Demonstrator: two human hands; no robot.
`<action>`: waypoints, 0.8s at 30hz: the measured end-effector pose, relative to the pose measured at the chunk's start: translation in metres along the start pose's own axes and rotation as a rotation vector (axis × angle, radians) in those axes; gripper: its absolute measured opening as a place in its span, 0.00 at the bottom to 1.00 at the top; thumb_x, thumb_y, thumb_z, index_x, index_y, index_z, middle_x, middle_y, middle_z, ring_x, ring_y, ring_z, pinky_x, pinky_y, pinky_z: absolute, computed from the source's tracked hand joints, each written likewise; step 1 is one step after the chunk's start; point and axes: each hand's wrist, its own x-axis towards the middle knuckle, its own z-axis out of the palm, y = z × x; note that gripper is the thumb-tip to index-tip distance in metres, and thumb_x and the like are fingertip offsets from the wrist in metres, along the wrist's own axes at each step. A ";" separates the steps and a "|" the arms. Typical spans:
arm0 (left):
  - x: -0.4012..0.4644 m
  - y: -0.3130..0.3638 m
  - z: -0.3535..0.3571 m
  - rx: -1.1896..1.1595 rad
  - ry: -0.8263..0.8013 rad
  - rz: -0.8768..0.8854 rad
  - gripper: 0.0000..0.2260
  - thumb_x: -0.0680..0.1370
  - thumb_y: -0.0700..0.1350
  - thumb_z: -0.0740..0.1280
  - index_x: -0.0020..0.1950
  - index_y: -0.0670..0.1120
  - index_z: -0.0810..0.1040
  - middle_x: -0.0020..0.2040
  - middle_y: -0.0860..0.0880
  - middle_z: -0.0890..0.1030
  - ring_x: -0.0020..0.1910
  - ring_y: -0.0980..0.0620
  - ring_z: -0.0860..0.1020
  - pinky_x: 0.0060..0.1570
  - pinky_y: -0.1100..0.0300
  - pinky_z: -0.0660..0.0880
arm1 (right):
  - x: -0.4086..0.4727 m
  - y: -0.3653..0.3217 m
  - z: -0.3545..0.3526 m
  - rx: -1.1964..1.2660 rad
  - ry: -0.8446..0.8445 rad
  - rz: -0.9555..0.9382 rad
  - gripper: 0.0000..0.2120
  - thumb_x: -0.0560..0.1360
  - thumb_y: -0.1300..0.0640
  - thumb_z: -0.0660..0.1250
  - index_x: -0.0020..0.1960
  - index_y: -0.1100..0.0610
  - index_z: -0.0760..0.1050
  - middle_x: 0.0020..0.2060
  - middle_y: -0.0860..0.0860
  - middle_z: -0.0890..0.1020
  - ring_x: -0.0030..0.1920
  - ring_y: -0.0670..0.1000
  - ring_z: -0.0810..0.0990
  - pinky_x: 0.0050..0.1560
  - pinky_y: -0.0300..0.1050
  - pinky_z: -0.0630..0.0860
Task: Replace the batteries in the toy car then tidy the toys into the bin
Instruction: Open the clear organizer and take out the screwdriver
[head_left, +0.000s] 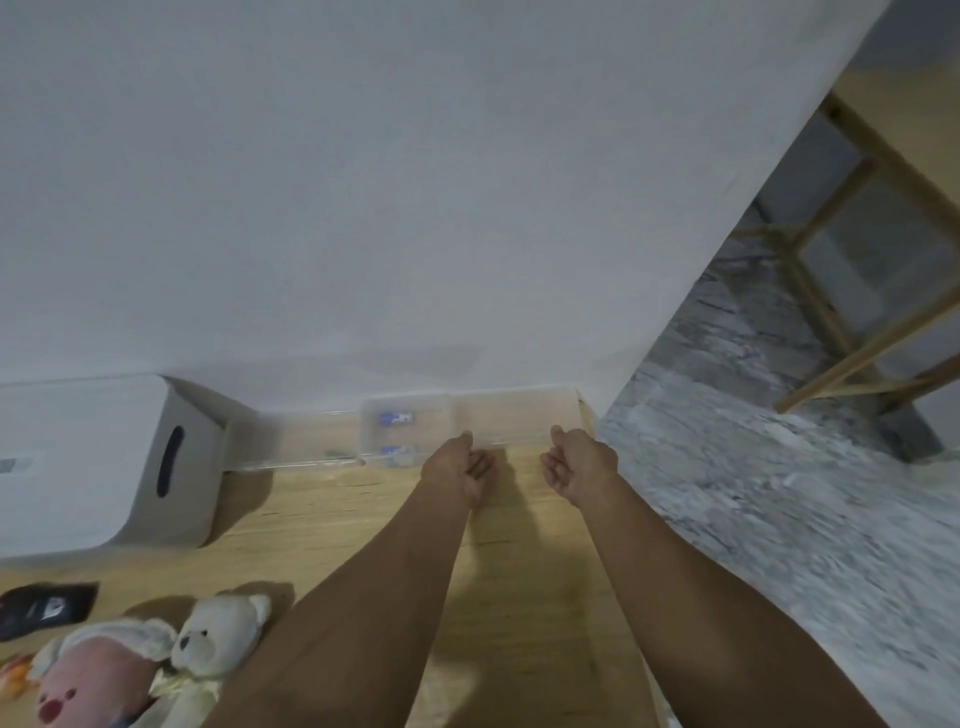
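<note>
Both hands reaching toward the clear plastic box

The left hand (460, 470) and right hand (574, 465) are hovering, fingers relaxed, at the clear box (415, 428); the white bin (104, 462) is sitting at 9 o'clock, plush toys (208, 644) at 7.

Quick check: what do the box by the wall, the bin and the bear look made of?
Clear box: transparent plastic, probably; the wood floor shows through it. White bin: likely matte moulded plastic, with rounded corners and a cut-out handle slot. White teddy bear: soft plush fabric with a fuzzy surface.
</note>
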 end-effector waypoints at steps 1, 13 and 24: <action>0.001 -0.001 0.000 -0.001 -0.005 -0.002 0.17 0.82 0.43 0.62 0.68 0.37 0.69 0.35 0.44 0.69 0.32 0.50 0.70 0.33 0.57 0.75 | -0.001 -0.001 0.000 -0.004 -0.002 -0.003 0.07 0.75 0.60 0.70 0.42 0.61 0.74 0.31 0.55 0.76 0.32 0.51 0.78 0.32 0.43 0.73; 0.010 -0.002 0.016 -0.135 0.144 0.040 0.16 0.79 0.37 0.66 0.66 0.34 0.71 0.48 0.43 0.76 0.34 0.49 0.76 0.45 0.54 0.79 | -0.001 -0.005 -0.003 -0.064 0.010 -0.028 0.07 0.74 0.60 0.71 0.44 0.62 0.75 0.31 0.55 0.78 0.31 0.52 0.79 0.35 0.45 0.78; 0.007 -0.003 0.023 -0.222 0.211 0.037 0.16 0.78 0.39 0.68 0.64 0.36 0.74 0.40 0.45 0.72 0.33 0.51 0.74 0.18 0.65 0.74 | -0.003 -0.010 -0.004 -0.140 0.069 -0.072 0.09 0.73 0.57 0.72 0.43 0.63 0.76 0.32 0.55 0.82 0.31 0.50 0.83 0.27 0.39 0.72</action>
